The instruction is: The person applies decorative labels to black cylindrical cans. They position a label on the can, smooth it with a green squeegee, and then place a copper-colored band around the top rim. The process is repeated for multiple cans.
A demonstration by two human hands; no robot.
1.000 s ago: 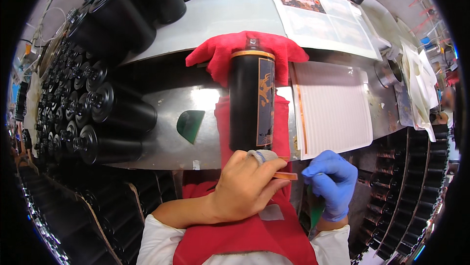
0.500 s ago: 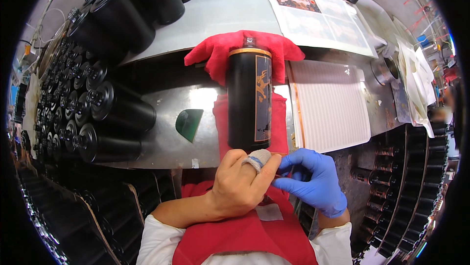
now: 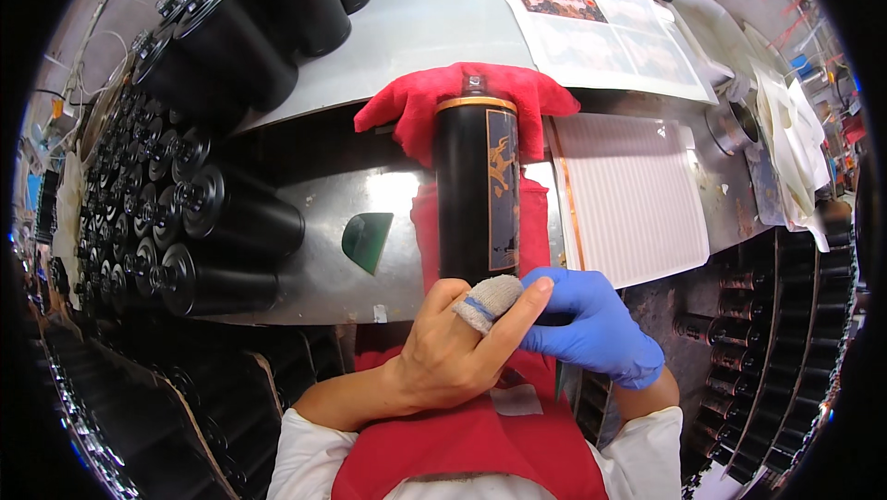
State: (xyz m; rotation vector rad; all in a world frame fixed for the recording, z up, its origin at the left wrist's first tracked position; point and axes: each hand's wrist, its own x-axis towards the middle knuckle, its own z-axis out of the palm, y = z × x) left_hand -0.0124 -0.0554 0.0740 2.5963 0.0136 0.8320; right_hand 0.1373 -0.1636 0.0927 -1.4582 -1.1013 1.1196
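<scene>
A black cylindrical bottle [image 3: 463, 190] lies with its gold-banded end away from me, on a red cloth [image 3: 427, 223]. A dark panel with a gold figure runs along its right side. At its near end my left hand [image 3: 457, 343] is closed, fingers curled, with a grey cloth sleeve [image 3: 492, 302] on one finger. My right hand [image 3: 591, 329], in a blue glove, meets it there with fingers bent and pressed together. What lies between the two hands is hidden. A green scraper-like piece [image 3: 367, 241] lies on the metal bench left of the bottle.
Rows of black bottles [image 3: 226, 200] crowd the left side; larger ones [image 3: 236, 38] stand behind them. Right of the bottle lies a striped sheet stack [image 3: 633, 200]. A printed sheet [image 3: 614, 38] rests on the raised shelf. Racks of bottles [image 3: 739, 334] stand at lower right.
The whole view has shifted slightly. My left hand's bare fingertip now reaches farther right, across the gloved fingers. The bottle remains on the cloth.
</scene>
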